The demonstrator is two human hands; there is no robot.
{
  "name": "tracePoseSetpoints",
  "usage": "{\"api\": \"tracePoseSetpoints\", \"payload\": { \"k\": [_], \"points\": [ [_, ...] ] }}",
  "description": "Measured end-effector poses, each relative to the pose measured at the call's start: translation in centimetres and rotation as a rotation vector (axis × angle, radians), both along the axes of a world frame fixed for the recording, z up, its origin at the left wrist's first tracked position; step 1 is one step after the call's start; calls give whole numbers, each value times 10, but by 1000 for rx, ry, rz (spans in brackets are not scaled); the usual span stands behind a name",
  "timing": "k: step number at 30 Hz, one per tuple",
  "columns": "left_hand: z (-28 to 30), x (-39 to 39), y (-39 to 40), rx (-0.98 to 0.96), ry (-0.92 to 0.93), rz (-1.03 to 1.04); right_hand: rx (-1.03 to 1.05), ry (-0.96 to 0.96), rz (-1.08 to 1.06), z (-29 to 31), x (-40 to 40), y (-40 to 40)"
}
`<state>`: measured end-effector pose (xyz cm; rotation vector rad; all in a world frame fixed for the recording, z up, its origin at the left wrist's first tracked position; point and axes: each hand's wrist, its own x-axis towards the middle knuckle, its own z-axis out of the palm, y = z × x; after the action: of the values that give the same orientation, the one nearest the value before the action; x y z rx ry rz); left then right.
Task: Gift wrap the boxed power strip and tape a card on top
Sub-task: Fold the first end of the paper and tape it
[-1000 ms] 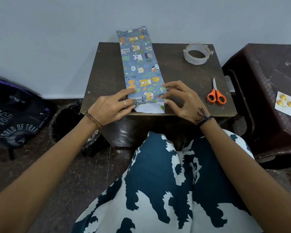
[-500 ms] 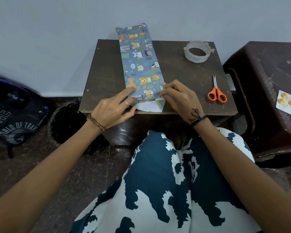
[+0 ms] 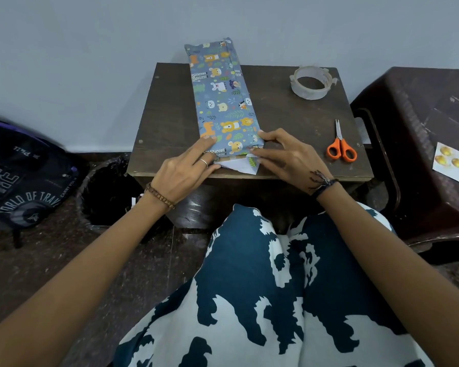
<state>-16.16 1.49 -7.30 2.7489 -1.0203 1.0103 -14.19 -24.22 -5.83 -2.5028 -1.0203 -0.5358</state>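
Wrapped box (image 3: 223, 102) between flat, spread left hand (image 3: 183, 172) and right hand (image 3: 289, 157), fingertips pressing its near-end paper flap (image 3: 240, 168)

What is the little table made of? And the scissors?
The table looks like dark brown wood or wood board with a dull finish: flat top, scuffs, small screw heads at the corners. The scissors seem to have shiny metal blades and smooth orange plastic handles.

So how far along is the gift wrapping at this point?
Done: the printed paper is round the box lengthwise. In hand: the left hand and right hand are creasing the near end flap, which lies unfolded. Left: taping that end with the tape roll, then fixing on the card, which sits on the side stool.
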Motion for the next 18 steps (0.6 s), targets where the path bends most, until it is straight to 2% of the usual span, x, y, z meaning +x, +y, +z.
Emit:
{"api": "tracePoseSetpoints", "payload": {
  "k": [3, 7, 18],
  "points": [
    [-2, 0, -3, -30, -20, 19, -24, 67, 5, 1, -2, -4],
    [-5, -2, -8, -82, -37, 43, -55, 62, 4, 1, -2, -4],
    [-5, -5, -14, -183, 6, 68, 44, -205, -54, -6, -4, 12]
  ]
}}
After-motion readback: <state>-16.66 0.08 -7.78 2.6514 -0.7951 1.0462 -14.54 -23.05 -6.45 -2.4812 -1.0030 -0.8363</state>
